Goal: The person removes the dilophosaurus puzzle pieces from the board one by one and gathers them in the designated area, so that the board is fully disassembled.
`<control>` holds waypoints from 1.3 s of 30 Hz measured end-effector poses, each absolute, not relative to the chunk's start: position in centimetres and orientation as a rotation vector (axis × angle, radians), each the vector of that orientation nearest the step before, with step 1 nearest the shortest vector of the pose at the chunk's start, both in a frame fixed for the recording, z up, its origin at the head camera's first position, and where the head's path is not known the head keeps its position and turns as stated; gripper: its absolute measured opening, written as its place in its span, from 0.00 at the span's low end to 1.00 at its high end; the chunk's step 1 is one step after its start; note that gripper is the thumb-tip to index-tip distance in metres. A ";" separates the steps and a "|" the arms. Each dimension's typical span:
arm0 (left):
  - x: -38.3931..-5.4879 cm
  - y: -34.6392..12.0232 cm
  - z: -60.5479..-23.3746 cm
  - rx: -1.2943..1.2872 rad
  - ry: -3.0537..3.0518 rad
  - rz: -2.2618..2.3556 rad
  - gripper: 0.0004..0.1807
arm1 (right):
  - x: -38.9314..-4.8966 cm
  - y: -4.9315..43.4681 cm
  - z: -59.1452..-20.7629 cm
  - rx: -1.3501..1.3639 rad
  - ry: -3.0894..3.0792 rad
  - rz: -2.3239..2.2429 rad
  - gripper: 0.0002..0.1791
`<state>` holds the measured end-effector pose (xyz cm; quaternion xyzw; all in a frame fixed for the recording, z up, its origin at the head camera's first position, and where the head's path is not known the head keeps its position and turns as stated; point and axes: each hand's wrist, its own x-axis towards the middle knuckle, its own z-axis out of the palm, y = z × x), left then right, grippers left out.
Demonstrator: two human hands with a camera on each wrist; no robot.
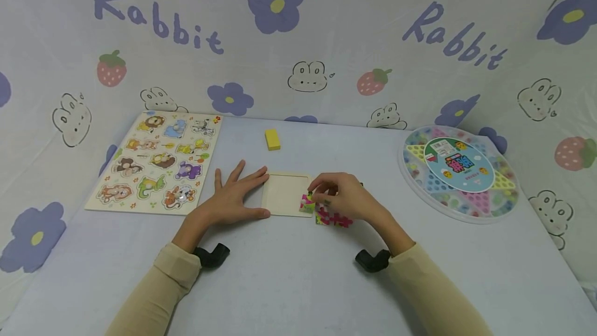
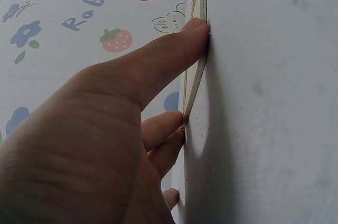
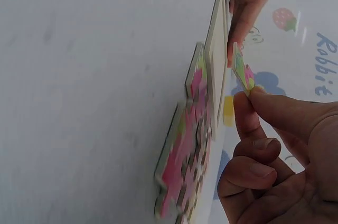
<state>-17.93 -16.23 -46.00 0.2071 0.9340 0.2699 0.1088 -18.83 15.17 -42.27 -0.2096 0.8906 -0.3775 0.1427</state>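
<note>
A shallow square wooden puzzle tray lies on the white table with its recess bare. My left hand is spread at its left side, thumb and fingertips touching the edge. Between thumb and forefinger, my right hand pinches a pink-and-green jigsaw piece, held over the tray's right side. The right wrist view shows the piece raised above the tray surface. Several more pink jigsaw pieces lie beside the tray's right edge, partly hidden under my right hand in the head view.
A yellow block lies behind the tray. At the left is an animal puzzle board. A round game board with a star pattern lies at the right. A printed cloth hangs behind the table.
</note>
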 end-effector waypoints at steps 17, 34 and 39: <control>-17.9 -16.5 -46.2 0.626 2.748 0.797 0.51 | -17.8 21.1 -41.9 -0.577 2.589 -1.019 0.07; -17.9 -16.4 -46.1 0.633 2.742 0.792 0.51 | -16.2 25.9 -42.0 -0.564 2.554 -0.975 0.08; -17.9 -16.4 -46.1 0.632 2.741 0.797 0.51 | -16.2 26.1 -42.2 -0.568 2.539 -0.979 0.09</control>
